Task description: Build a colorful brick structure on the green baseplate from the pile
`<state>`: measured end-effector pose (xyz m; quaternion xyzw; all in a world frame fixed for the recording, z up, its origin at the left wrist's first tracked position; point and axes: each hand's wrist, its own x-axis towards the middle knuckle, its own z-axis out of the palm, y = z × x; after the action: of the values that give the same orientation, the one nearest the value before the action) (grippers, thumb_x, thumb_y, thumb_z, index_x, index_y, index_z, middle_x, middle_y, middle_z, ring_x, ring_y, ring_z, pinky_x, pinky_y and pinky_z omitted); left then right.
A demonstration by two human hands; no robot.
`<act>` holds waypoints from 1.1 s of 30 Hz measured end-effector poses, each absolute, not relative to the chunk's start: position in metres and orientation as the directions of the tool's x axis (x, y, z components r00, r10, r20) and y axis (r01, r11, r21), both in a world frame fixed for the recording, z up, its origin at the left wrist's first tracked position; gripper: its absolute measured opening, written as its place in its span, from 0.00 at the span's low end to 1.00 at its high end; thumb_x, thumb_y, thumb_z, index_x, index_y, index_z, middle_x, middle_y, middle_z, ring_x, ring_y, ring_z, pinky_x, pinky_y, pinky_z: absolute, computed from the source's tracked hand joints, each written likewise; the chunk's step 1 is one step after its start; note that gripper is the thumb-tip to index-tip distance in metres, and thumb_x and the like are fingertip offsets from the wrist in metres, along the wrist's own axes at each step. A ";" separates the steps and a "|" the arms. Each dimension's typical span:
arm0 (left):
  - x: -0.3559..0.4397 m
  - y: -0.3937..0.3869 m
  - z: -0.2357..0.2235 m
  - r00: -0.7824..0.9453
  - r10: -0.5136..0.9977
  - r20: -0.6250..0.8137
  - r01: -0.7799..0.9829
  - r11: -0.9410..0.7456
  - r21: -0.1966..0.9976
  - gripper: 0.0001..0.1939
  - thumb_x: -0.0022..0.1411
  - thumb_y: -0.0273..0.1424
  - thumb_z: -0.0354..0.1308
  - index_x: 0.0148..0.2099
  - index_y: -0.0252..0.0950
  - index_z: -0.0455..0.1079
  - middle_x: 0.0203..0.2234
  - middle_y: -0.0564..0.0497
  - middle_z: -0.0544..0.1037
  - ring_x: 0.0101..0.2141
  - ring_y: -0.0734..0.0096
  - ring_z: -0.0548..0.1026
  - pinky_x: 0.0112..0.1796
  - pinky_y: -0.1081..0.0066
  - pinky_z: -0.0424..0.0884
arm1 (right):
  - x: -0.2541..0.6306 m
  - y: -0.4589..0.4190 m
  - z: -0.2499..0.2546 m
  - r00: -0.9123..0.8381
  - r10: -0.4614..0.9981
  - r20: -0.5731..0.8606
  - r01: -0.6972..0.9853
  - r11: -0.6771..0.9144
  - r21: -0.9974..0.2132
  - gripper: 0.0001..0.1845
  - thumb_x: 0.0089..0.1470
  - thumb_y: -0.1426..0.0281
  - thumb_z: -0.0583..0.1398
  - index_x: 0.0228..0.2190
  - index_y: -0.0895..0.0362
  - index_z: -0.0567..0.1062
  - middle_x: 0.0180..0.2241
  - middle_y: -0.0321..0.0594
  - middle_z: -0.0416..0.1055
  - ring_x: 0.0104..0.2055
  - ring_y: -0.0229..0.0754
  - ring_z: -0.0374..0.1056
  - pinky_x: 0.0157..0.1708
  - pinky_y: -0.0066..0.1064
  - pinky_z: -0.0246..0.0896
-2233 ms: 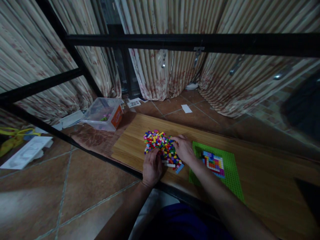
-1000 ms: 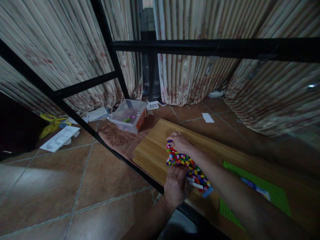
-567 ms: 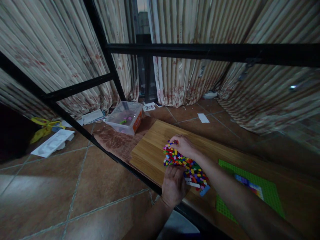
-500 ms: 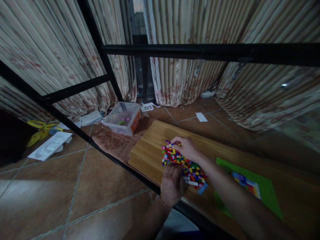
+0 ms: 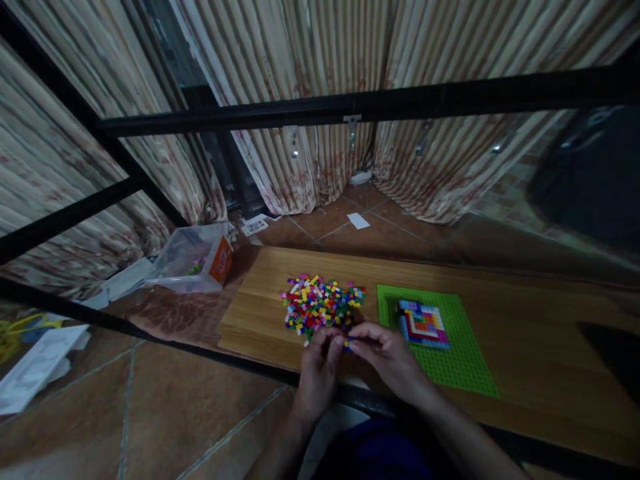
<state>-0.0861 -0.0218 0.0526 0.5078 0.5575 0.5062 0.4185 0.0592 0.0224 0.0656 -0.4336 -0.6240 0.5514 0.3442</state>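
Close together at the near edge of the wooden board, my left hand (image 5: 319, 367) and my right hand (image 5: 393, 360) meet fingertip to fingertip. Both pinch small toy building bricks (image 5: 348, 343), with yellow and blue showing between the fingers; how many is too small to tell. Just beyond lies a loose heap of multicoloured bricks (image 5: 320, 300). To the right a green baseplate (image 5: 463, 340) carries a square brick build (image 5: 424, 325) with blue, white, red and orange rows.
The wooden board (image 5: 525, 320) lies level before me. At its left end stands a clear plastic bin (image 5: 175, 260) with an orange label and a few bricks inside. A black metal frame (image 5: 280, 113) crosses in front of striped curtains (image 5: 320, 60). Papers lie on the tiled floor.
My hands have drawn back from the brick heap toward me and come together with small bricks between the fingertips. The view has turned right, showing the whole baseplate.
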 end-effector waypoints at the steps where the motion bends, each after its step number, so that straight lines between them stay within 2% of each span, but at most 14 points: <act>1: -0.084 -0.022 0.053 -0.107 0.994 0.036 0.150 -0.020 0.988 0.13 0.67 0.39 0.49 0.39 0.36 0.68 0.30 0.52 0.72 0.34 0.72 0.70 0.37 0.73 0.66 | 0.061 0.021 0.067 -0.378 0.925 -0.049 0.143 0.006 -0.990 0.08 0.53 0.65 0.60 0.32 0.55 0.76 0.32 0.36 0.74 0.36 0.40 0.70 0.38 0.31 0.63; 8: -0.069 -0.019 0.060 -0.092 0.991 0.092 0.201 -0.072 0.977 0.11 0.66 0.38 0.50 0.38 0.36 0.67 0.28 0.53 0.71 0.30 0.74 0.68 0.34 0.74 0.64 | 0.067 0.017 0.068 -0.310 0.948 -0.074 0.064 -0.057 -0.996 0.10 0.50 0.63 0.62 0.31 0.56 0.77 0.32 0.38 0.76 0.35 0.41 0.70 0.38 0.33 0.64; 10: -0.065 -0.017 0.060 -0.085 0.994 0.068 0.129 -0.056 0.990 0.12 0.65 0.39 0.51 0.35 0.35 0.67 0.26 0.54 0.71 0.29 0.75 0.68 0.33 0.74 0.65 | 0.069 0.015 0.070 -0.294 0.948 -0.124 0.029 -0.121 -0.992 0.11 0.48 0.61 0.63 0.31 0.56 0.77 0.30 0.37 0.76 0.33 0.40 0.70 0.36 0.33 0.65; 13: -0.058 -0.014 0.059 -0.080 0.995 -0.053 -0.039 0.050 0.998 0.16 0.63 0.43 0.53 0.33 0.35 0.66 0.22 0.55 0.68 0.23 0.78 0.66 0.26 0.76 0.63 | 0.073 0.013 0.072 -0.275 0.942 -0.192 -0.046 -0.212 -0.976 0.13 0.45 0.59 0.65 0.31 0.55 0.77 0.28 0.35 0.75 0.30 0.39 0.71 0.33 0.33 0.67; 16: -0.059 -0.006 0.055 -0.101 0.988 -0.119 -0.108 0.108 0.988 0.17 0.62 0.46 0.54 0.34 0.35 0.65 0.20 0.57 0.66 0.20 0.80 0.63 0.22 0.78 0.61 | 0.080 0.012 0.072 -0.231 0.961 -0.155 -0.089 -0.180 -0.980 0.16 0.45 0.57 0.65 0.33 0.54 0.77 0.26 0.35 0.74 0.28 0.38 0.70 0.31 0.33 0.68; 18: -0.065 0.003 0.053 -0.140 0.988 -0.062 -0.028 0.059 0.998 0.16 0.62 0.45 0.53 0.36 0.35 0.66 0.20 0.57 0.67 0.20 0.79 0.65 0.23 0.78 0.64 | 0.092 0.013 0.069 -0.175 0.978 -0.114 -0.089 -0.131 -0.987 0.19 0.46 0.56 0.64 0.39 0.53 0.77 0.27 0.34 0.74 0.27 0.38 0.70 0.31 0.33 0.68; 20: -0.075 0.015 0.050 -0.166 0.985 0.057 0.168 -0.029 0.985 0.14 0.64 0.42 0.51 0.39 0.36 0.68 0.24 0.54 0.71 0.25 0.75 0.70 0.28 0.74 0.70 | 0.110 0.015 0.064 -0.088 0.991 -0.099 -0.060 -0.104 -0.993 0.22 0.46 0.55 0.64 0.41 0.52 0.78 0.28 0.35 0.75 0.27 0.38 0.70 0.31 0.34 0.69; 23: -0.089 0.032 0.044 -0.127 0.958 0.257 0.539 -0.151 0.829 0.10 0.64 0.35 0.51 0.40 0.36 0.71 0.33 0.49 0.76 0.34 0.68 0.74 0.38 0.67 0.72 | 0.144 0.020 0.055 0.088 0.992 -0.091 0.020 -0.093 -0.995 0.19 0.44 0.55 0.65 0.35 0.54 0.79 0.29 0.39 0.77 0.27 0.41 0.72 0.32 0.36 0.69; 25: -0.094 0.040 0.040 -0.055 0.942 0.331 0.675 -0.209 0.708 0.11 0.65 0.32 0.49 0.40 0.36 0.72 0.34 0.47 0.76 0.36 0.66 0.75 0.40 0.65 0.72 | 0.165 0.026 0.049 0.187 0.982 -0.023 0.089 -0.040 -0.995 0.17 0.43 0.57 0.65 0.33 0.55 0.79 0.31 0.40 0.78 0.31 0.44 0.73 0.36 0.38 0.70; 29: -0.091 0.045 0.030 0.020 0.914 0.405 0.790 -0.263 0.554 0.12 0.64 0.29 0.48 0.42 0.36 0.73 0.36 0.46 0.76 0.37 0.64 0.75 0.41 0.63 0.73 | 0.181 0.042 0.043 0.357 0.927 0.115 0.293 0.006 -0.956 0.15 0.47 0.58 0.63 0.32 0.56 0.78 0.34 0.43 0.79 0.36 0.48 0.74 0.40 0.41 0.69; 33: -0.087 0.042 0.022 0.025 0.882 0.470 0.825 -0.284 0.488 0.11 0.63 0.29 0.51 0.42 0.36 0.74 0.42 0.44 0.76 0.44 0.62 0.74 0.47 0.61 0.72 | 0.172 0.059 0.040 0.386 0.887 0.254 0.496 0.032 -0.868 0.14 0.52 0.60 0.59 0.34 0.57 0.78 0.36 0.46 0.79 0.39 0.50 0.73 0.43 0.44 0.66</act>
<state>-0.0875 0.0424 0.0219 0.7149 0.5972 0.3614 0.0395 0.1719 0.0588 0.0398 -0.6675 -0.5180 0.1962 0.4976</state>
